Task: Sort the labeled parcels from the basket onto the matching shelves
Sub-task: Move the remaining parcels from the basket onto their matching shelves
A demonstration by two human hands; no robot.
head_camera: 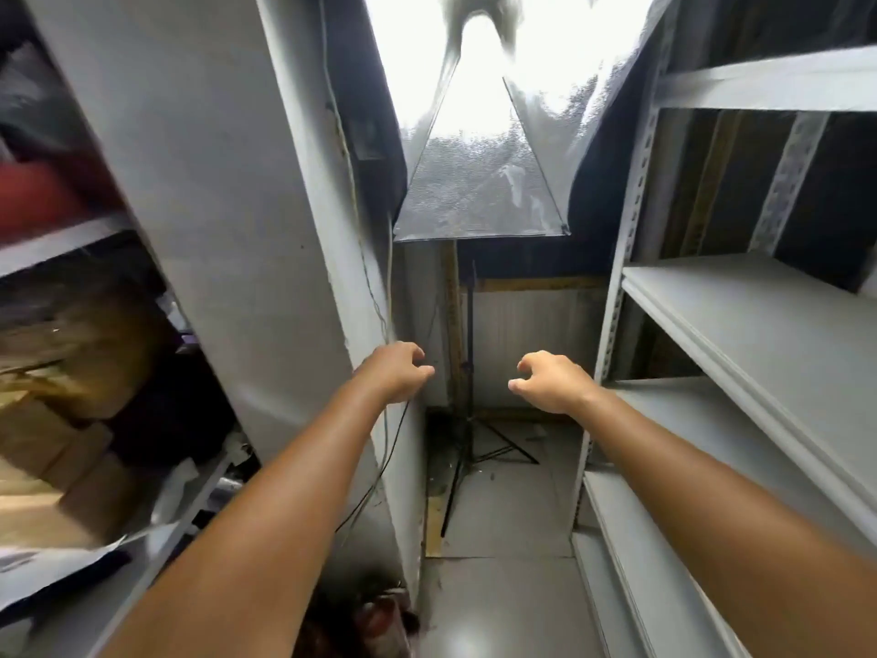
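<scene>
Both arms reach forward into a narrow aisle. My left hand [396, 372] hangs with loosely curled fingers and holds nothing, close to a grey pillar [213, 182]. My right hand [550, 379] is a short way to its right, fingers also loosely curled and empty. Grey metal shelves [740, 325] with bare boards stand on the right. On the left, blurred shelves [57, 244] hold brown boxes [42, 444] and dark and red bags. No basket or labeled parcel is in view.
A softbox light [479, 197] on a black tripod stand [467, 420] blocks the far end of the aisle. Thin cables [379, 467] hang along the pillar. The tiled floor [498, 586] runs between pillar and right shelves. Dark items lie at the pillar's foot.
</scene>
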